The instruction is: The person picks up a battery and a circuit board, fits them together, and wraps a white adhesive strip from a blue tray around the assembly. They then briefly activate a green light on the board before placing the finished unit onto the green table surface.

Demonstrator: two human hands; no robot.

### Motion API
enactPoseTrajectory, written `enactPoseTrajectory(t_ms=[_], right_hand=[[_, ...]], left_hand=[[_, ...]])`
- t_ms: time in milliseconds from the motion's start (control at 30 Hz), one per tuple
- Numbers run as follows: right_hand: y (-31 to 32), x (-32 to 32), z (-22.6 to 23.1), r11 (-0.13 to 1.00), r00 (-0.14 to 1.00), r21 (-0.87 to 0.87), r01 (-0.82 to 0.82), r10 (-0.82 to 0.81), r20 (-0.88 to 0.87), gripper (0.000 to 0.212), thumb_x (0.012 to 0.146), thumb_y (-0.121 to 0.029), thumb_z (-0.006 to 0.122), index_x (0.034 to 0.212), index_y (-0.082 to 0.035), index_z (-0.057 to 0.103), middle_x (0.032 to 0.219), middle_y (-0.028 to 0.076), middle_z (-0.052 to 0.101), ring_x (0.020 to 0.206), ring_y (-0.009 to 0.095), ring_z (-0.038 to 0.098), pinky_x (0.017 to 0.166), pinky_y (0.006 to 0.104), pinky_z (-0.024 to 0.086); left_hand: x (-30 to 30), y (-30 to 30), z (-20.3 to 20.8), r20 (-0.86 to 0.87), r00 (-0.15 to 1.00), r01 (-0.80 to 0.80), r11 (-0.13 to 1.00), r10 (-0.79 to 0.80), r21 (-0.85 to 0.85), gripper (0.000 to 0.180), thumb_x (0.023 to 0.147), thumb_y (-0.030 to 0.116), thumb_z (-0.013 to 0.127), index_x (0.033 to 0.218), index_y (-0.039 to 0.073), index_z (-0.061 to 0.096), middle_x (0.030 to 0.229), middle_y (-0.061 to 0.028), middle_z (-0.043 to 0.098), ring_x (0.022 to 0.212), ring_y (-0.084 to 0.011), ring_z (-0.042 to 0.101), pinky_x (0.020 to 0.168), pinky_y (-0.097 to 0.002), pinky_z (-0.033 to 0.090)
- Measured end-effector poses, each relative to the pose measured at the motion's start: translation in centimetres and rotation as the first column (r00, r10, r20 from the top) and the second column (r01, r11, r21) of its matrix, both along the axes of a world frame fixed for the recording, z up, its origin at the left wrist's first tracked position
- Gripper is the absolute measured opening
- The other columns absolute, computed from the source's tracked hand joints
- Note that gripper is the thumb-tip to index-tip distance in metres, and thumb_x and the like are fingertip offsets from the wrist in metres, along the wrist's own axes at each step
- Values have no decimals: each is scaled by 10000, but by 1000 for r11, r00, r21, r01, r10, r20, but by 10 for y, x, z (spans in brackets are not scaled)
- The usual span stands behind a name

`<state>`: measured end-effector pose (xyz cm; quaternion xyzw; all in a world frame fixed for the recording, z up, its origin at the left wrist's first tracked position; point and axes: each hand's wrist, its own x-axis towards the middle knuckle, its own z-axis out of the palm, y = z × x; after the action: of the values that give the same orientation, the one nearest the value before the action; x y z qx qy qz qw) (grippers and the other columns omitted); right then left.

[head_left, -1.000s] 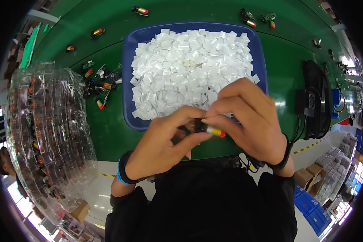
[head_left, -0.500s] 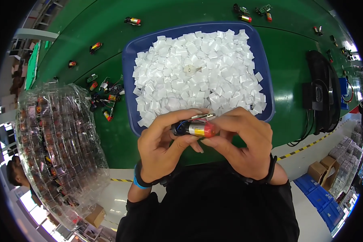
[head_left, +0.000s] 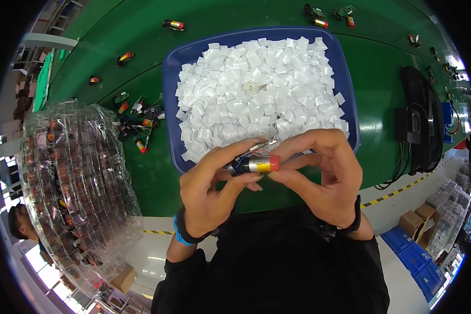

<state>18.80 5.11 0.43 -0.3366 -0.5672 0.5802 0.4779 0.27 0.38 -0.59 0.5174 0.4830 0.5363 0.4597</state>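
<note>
- We see both hands bare, the left hand (head_left: 206,196) and the right hand (head_left: 324,175), with no gloves and no rings showing.
- We see a bright blue band (head_left: 180,236) around the left wrist, narrow and snug.
- We see a black band (head_left: 355,217) around the right wrist; whether it is a watch we cannot tell.
- We see a black top (head_left: 277,267) with sleeves pushed up, leaving the wrists uncovered.
</note>
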Motion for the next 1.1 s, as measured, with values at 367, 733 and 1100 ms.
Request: enactPoseTrajectory(t_ms=[367, 733, 1100], right_hand=[[6, 3, -3, 973, 972, 137, -188, 164, 168, 268, 866, 107, 664, 1110, 53, 568, 1045, 166, 638, 973, 210, 665, 783, 300, 591], [2, -2, -8, 960, 968, -227, -164, 112, -226, 200, 944, 37, 608, 1128, 45, 531, 1060, 124, 620, 1009, 174, 651, 861, 309, 599], [5, -3, -2, 996, 999, -74, -50, 48, -21, 305, 875, 4, 717, 1146, 13, 576, 899, 77, 641, 799, 149, 655, 689, 269, 555]], left_hand=[[-9, 3, 8, -377, 926, 61, 995, -30, 72, 396, 814, -40, 750, 1183, -100, 621, 1166, -236, 675, 918, -228, 688, 738, -312, 588], [-3, 9, 9, -613, 777, 95, 934, 146, 344, 480, 688, -68, 814, 1146, -26, 676, 1090, -171, 722, 809, -242, 673, 716, -288, 540], [-5, 15, 22, -305, 947, 114, 993, -103, 18, 386, 803, -85, 694, 1182, -52, 625, 1031, -134, 696, 739, -188, 645, 592, -258, 543]])
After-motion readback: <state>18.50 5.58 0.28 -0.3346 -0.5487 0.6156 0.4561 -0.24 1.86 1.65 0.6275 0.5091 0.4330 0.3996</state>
